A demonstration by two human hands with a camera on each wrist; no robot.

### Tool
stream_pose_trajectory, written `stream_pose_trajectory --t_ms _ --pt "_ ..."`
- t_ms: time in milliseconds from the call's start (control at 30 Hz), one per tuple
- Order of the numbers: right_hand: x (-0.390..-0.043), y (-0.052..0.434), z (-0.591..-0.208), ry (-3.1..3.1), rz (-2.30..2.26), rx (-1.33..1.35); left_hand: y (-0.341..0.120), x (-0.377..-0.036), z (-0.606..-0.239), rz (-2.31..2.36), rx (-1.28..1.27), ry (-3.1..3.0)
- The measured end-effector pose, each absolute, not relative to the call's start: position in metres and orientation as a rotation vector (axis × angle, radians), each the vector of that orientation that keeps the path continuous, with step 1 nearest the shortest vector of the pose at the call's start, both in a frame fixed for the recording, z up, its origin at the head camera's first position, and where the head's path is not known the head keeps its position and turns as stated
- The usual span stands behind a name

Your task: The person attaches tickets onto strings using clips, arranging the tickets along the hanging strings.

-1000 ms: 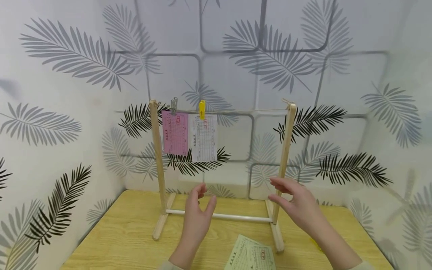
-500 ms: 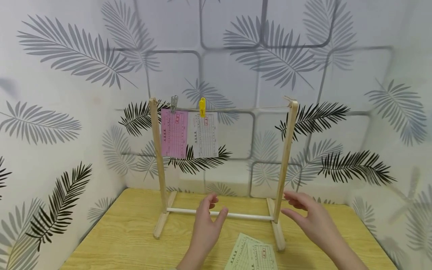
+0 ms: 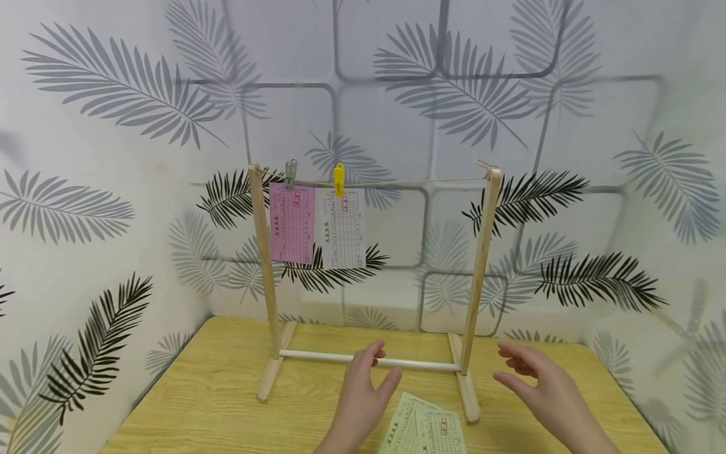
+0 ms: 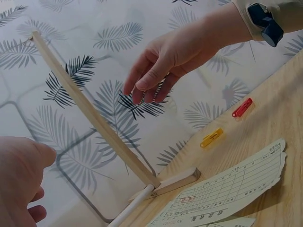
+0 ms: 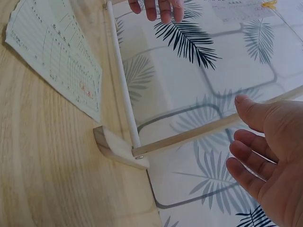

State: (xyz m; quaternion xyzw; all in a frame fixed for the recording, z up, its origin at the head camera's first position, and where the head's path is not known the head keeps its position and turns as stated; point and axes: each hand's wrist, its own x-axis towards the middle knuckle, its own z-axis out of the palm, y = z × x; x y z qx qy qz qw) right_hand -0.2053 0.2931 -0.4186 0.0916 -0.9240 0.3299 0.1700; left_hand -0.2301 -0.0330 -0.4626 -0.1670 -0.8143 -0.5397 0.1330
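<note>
Two pale green printed slips (image 3: pixel 422 429) lie overlapping on the table at the front. My left hand (image 3: pixel 363 391) hovers just left of them, fingers loosely bent and holding nothing. To the right of the slips, my right hand (image 3: pixel 547 388) is in the air, relaxed, thumb apart from the fingers, nothing in it. On the rack's string hang a pink slip (image 3: pixel 292 227) under a grey clothespin (image 3: pixel 290 174) and a white slip (image 3: pixel 343 230) under a yellow clothespin (image 3: pixel 338 180). In the left wrist view, a yellow clothespin (image 4: pixel 211 137) and a red clothespin (image 4: pixel 243 108) lie on the table.
A wooden rack stands on the table, with a left post (image 3: pixel 263 265), a right post (image 3: pixel 481 271) and a white crossbar (image 3: pixel 408 364) low between them. Its string (image 3: pixel 420 181) runs between the post tops. A leaf-patterned wall (image 3: pixel 386 126) rises behind the table (image 3: pixel 193 378).
Both hands have moved down and to the right, staying apart and holding nothing. The hanging slips sway slightly. The green slips have stayed in place.
</note>
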Motion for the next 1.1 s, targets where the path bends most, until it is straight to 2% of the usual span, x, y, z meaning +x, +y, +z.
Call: stream_pose_trajectory --t_ms 600,1100 --pt "-0.201 0.328 -0.446 -2.763 1.026 0.021 -0.026 -0.232 -0.482 -1.571 -0.509 -2.529" --pt "-0.207 0.367 -0.469 -2.822 1.188 -0.122 -0.015 -0.232 -0.498 -1.444 -0.661 -2.716"
